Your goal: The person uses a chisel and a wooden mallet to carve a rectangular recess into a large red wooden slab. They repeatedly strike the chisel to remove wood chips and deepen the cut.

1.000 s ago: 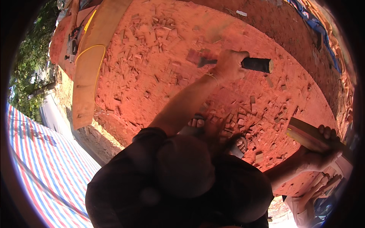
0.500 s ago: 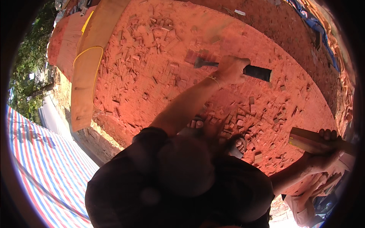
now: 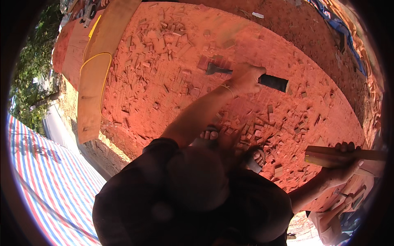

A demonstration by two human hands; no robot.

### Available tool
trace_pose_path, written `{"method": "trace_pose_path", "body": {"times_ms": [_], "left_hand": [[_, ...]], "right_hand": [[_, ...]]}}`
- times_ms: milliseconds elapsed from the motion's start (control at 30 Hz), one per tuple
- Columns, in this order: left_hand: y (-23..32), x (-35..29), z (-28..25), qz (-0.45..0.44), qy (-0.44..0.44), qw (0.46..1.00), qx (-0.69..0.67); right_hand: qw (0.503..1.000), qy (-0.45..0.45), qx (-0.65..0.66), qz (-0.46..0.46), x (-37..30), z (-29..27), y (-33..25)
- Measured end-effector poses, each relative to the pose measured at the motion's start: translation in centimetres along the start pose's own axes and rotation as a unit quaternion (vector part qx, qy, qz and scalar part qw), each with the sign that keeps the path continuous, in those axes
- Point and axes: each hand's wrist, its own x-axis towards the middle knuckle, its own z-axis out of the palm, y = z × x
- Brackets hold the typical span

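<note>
My left hand (image 3: 246, 80) is closed around the middle of a chisel (image 3: 218, 69). Its dark flared blade points left, against a darker patch cut into the red wooden slab (image 3: 160, 110). From the other side of my fist sticks out the chisel's thick black end, pale at the tip. Out at the right, my right hand (image 3: 344, 169) grips a squared wooden bar (image 3: 328, 156) with a yellowish side. Its fingers curl over the top of the bar, which is apart from the chisel.
Wood chips (image 3: 258, 133) litter the slab, thickest around my feet (image 3: 210, 134). On the left lies a long curved brown board (image 3: 92, 94) with a yellow cord (image 3: 107, 54). Striped sheeting (image 3: 49, 176) spreads at lower left. Another person's arm (image 3: 328, 219) shows at lower right.
My left hand and the chisel have shifted slightly left. The wooden bar in my right hand has moved a little left and lies more level.
</note>
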Motion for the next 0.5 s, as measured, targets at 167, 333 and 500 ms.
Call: {"method": "trace_pose_path", "body": {"times_ms": [167,333,500], "left_hand": [[-0.6,-0.1,-0.8,-0.015,-0.024,1.000,0.011],[-4.9,-4.2,-8.8,-0.068,-0.133,0.981,0.128],[-3.3,-4.2,-8.9,0.050,0.031,0.998,0.010]], "right_hand": [[0.943,-0.148,-0.240,0.175,-7.4,3.2,8.8],[0.806,-0.384,-0.393,0.223,-12.6,-3.7,15.5],[0.908,-0.281,-0.203,0.234,-9.0,-1.6,9.5]]}}
